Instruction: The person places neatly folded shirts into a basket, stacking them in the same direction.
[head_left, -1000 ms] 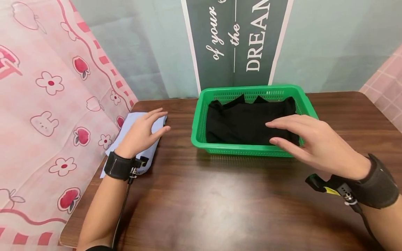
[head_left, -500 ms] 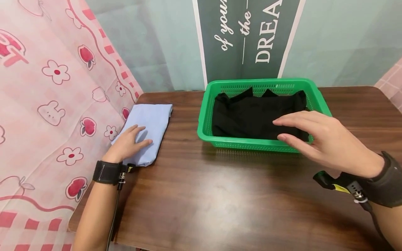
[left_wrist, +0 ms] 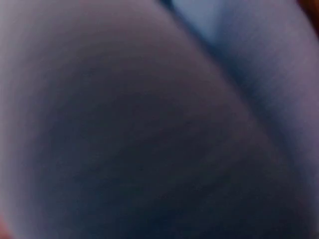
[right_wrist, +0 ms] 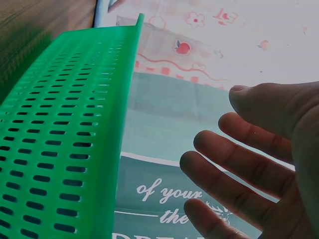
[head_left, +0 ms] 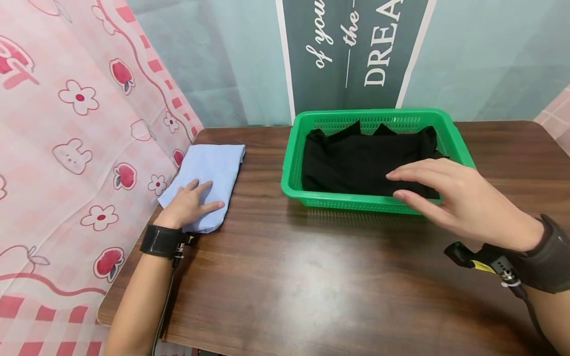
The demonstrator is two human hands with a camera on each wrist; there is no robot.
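A folded light-blue cloth [head_left: 218,168] lies at the table's left side. My left hand [head_left: 184,205] rests on its near part, fingers spread and thumb pointing right. In the left wrist view the palm is dark and blurred close to the camera, with a bit of blue cloth [left_wrist: 199,17] at the top. On the right, my right hand [head_left: 454,202] hovers over the near right corner of a green plastic basket [head_left: 356,199], holding nothing. Its fingers [right_wrist: 224,174] are loosely extended beside the basket wall in the right wrist view. Folded black fabric [head_left: 356,163] lies inside the basket.
A brown wooden table [head_left: 267,277] carries everything. Behind it hangs a pale green cloth backdrop [head_left: 231,64] with white lettering, and a pink printed curtain [head_left: 102,163] borders the left edge. Each wrist wears a black strap [head_left: 161,241] with a cable.
My left hand has come down and toward me onto the blue cloth. The view has shifted slightly, while my right hand keeps its pose over the basket corner.
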